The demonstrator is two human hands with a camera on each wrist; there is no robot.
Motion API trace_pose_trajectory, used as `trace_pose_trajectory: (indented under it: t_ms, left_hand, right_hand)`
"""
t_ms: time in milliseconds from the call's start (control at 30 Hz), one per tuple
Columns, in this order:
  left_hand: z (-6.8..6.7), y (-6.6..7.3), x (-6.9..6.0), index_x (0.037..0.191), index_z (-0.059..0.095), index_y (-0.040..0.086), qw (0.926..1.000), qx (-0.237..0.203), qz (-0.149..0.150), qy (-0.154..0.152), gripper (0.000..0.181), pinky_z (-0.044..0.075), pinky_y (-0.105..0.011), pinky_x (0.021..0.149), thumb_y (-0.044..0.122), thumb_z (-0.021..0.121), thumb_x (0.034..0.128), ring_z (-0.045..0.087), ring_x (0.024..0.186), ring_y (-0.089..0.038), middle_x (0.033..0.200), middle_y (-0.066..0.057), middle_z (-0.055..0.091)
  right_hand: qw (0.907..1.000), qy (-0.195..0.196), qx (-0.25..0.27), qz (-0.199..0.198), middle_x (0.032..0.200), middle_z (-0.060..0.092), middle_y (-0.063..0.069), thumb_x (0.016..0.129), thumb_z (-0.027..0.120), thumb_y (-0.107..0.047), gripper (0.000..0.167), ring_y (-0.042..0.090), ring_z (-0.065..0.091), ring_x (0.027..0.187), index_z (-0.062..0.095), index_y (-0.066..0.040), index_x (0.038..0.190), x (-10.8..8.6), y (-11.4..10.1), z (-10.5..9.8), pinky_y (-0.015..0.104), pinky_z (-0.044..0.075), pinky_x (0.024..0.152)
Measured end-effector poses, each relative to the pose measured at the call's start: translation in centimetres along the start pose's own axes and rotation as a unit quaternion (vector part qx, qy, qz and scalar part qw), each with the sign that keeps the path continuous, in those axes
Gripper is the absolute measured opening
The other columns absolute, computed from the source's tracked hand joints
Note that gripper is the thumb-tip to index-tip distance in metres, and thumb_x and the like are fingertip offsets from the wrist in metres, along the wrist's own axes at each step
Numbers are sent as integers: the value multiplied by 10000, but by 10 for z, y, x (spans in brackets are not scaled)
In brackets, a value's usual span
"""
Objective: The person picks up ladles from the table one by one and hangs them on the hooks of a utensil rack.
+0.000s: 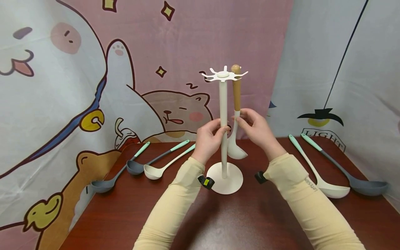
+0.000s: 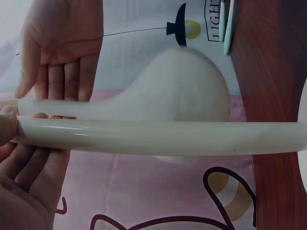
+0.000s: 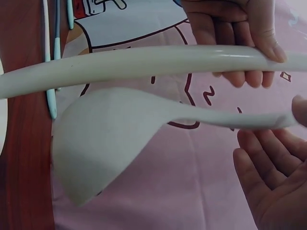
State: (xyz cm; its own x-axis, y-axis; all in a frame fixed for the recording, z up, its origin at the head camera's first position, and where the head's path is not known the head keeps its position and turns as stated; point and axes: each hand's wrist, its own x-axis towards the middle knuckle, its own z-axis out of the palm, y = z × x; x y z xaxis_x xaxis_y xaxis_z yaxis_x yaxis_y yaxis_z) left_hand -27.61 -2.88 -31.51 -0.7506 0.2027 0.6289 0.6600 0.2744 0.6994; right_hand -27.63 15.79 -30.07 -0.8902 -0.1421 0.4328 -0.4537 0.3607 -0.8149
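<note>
A white rack (image 1: 223, 104) with a round base and prongs on top stands upright. My left hand (image 1: 208, 139) grips its pole midway up, thumb in front and fingers behind, as the left wrist view shows on the pole (image 2: 144, 137). My right hand (image 1: 257, 130) pinches a white ladle (image 1: 235, 147) near where its wooden handle (image 1: 236, 92) begins. The ladle is upright, bowl down, just right of the pole; the handle's top is at the prongs. Whether it hangs on a prong, I cannot tell. In the right wrist view the ladle's bowl (image 3: 103, 139) is beside the pole.
On the table's left lie two grey ladles (image 1: 104, 185) (image 1: 135, 167) and a white ladle (image 1: 154, 172), all with mint handles. At the right lie a white ladle (image 1: 334, 190) and a grey ladle (image 1: 368, 186). A printed cloth (image 1: 187, 45) hangs behind.
</note>
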Motion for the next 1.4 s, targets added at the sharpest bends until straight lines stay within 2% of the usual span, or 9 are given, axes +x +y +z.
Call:
trace_pose_trajectory:
  t_ms: [133, 267, 400, 533, 733, 900, 1067, 1400]
  left_hand:
    - [0, 0, 0, 1020, 721, 57, 9999, -114, -48, -50, 123, 536, -232, 678, 151, 693, 947, 709, 801, -260, 878, -76, 734]
    - [0, 1, 0, 1024, 721, 64, 9999, -131, -73, -74, 133, 542, -240, 687, 170, 689, 951, 709, 813, -274, 885, -80, 734]
    - [0, 0, 0, 1020, 722, 70, 10000, -57, -58, -58, 127, 543, -243, 677, 171, 687, 952, 703, 791, -210, 883, -68, 734]
    - [0, 1, -1, 1007, 720, 67, 10000, -45, -62, -42, 123, 545, -244, 669, 172, 688, 952, 686, 760, -129, 865, -56, 732]
    - [0, 1, -1, 1012, 723, 66, 10000, -6, -65, -43, 127, 549, -243, 680, 172, 688, 951, 676, 759, -98, 867, -45, 731]
    - [0, 1, -1, 1014, 725, 72, 10000, 17, -42, -33, 126, 545, -241, 679, 174, 691, 949, 687, 763, -133, 869, -46, 732]
    - [0, 0, 0, 1019, 718, 59, 10000, -43, -49, -64, 133, 545, -240, 680, 170, 686, 953, 701, 777, -188, 884, -89, 734]
    - [0, 0, 0, 1011, 713, 44, 9999, -98, -47, -98, 126, 532, -225, 675, 153, 684, 954, 692, 761, -186, 882, -142, 728]
  right_hand:
    - [9999, -75, -10, -112, 1300, 601, 166, 1022, 574, -245, 440, 299, 571, 1137, 507, -59, 1415, -5, 7, -4, 461, 425, 939]
    - [9996, -259, 72, -113, 1397, 537, 177, 1020, 568, -224, 496, 336, 523, 1248, 444, -71, 1475, -11, 15, -8, 508, 398, 1023]
    - [9991, -405, 26, -123, 1471, 468, 169, 1016, 572, -241, 535, 351, 427, 1352, 413, -68, 1497, -18, 23, -13, 565, 339, 1074]
    - [9979, -542, -282, -197, 1508, 429, 148, 1012, 579, -245, 550, 331, 343, 1412, 407, -67, 1503, -23, 29, -17, 591, 281, 1098]
    - [9950, -743, -620, -239, 1531, 386, 172, 1014, 571, -243, 568, 341, 294, 1434, 380, -44, 1511, -30, 36, -24, 609, 231, 1109]
    - [9933, -817, -797, -206, 1552, 359, 145, 1014, 572, -283, 577, 340, 273, 1442, 384, -74, 1517, -35, 41, -28, 613, 224, 1108]
    - [9899, -944, -1014, -313, 1559, 340, 155, 1005, 584, -291, 594, 371, 264, 1439, 381, -80, 1522, -38, 49, -31, 627, 219, 1101]
    - [9798, -1181, -1584, -295, 1567, 308, 194, 988, 612, -278, 629, 429, 234, 1430, 360, -71, 1526, -49, 61, -39, 654, 213, 1085]
